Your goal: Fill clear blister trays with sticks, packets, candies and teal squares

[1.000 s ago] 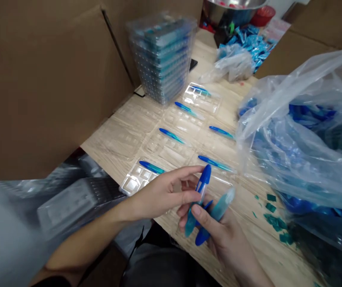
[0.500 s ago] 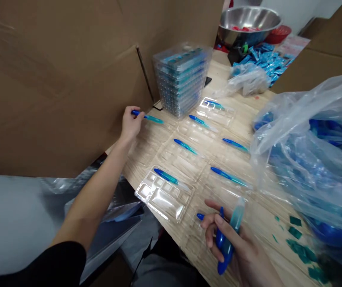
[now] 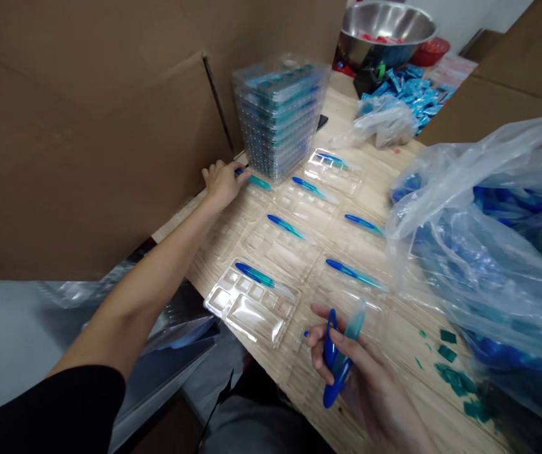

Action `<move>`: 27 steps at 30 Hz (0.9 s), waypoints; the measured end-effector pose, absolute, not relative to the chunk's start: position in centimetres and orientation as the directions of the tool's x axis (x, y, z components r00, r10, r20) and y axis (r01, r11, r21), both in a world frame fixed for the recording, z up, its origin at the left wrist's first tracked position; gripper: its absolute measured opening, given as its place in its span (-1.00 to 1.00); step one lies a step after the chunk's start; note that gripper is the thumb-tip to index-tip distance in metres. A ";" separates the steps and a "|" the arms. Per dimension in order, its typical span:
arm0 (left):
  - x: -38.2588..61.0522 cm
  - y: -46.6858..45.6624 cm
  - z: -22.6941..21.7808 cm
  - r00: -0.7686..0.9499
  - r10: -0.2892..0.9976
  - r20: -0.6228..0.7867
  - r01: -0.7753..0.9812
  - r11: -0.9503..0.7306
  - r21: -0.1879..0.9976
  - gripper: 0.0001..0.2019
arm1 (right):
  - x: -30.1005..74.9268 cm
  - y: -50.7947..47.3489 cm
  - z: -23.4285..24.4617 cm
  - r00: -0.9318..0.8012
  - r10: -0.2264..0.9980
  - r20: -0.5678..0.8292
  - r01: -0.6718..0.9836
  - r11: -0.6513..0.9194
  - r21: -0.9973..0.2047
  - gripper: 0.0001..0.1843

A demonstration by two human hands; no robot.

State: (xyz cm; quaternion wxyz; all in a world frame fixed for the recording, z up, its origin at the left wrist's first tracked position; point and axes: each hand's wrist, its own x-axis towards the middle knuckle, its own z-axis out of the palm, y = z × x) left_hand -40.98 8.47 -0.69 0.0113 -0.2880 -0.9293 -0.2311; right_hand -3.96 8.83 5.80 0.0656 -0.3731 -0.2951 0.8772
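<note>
- By the left hand [image 3: 223, 183], a slim, pen-shaped plastic piece fading from blue to teal [image 3: 260, 183] is touched near its blue end, over the farther part of a thin, transparent moulded plastic tray [image 3: 233, 221]; whether it is pinched or only steadied cannot be told.
- In the right hand [image 3: 353, 366], at least two similar blue-and-teal plastic pieces [image 3: 337, 381] are gripped between thumb and curled fingers, above the near side of the pale wood-grain table [image 3: 394, 378].
- A piece could be dropped from the right hand, since the bundle is fanned out and smooth-looking.
- The piece at the left hand could be left askew if its end were caught on a tray ridge.
- The tall stack of transparent trays filled with blue and teal parts [image 3: 280, 120] could be knocked, being just beside the left hand.
- The glossy, transparent compartmented tray [image 3: 257, 318] could be pushed off by a brush of the left forearm, as it lies at the table edge.
- The small, flat, dark green chips [image 3: 448, 336] could be scattered by the right forearm or by a shift of the bulging, translucent plastic bag of blue parts [image 3: 488, 252].
- No brand or label can be read; any print on the shiny, light-blue foil-like packets [image 3: 407, 88] is too small and blurred.
</note>
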 end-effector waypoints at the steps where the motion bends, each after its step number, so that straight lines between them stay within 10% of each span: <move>1: -40.9 8.5 -0.6 -0.822 0.548 0.154 0.560 0.728 0.395 -0.67 | -3.9 8.8 5.8 -0.717 0.328 -0.616 0.102 -0.824 -0.557 -0.62; 10: -38.3 8.0 0.9 -0.783 0.609 0.126 0.599 0.683 0.418 -0.64 | -3.4 9.0 5.7 -0.745 0.284 -0.603 0.006 -0.902 -0.432 -0.66; 18: -20.4 1.2 7.2 -0.177 0.938 0.297 0.733 -0.075 0.676 -0.84 | -4.4 9.2 6.1 -0.837 0.317 -0.445 -0.175 -0.927 -0.331 -0.59; 27: -15.3 -1.4 5.8 -0.286 0.954 0.087 0.525 0.080 0.847 -0.65 | -5.0 8.2 6.5 -0.775 0.425 -0.469 -0.278 -0.894 -0.350 -0.55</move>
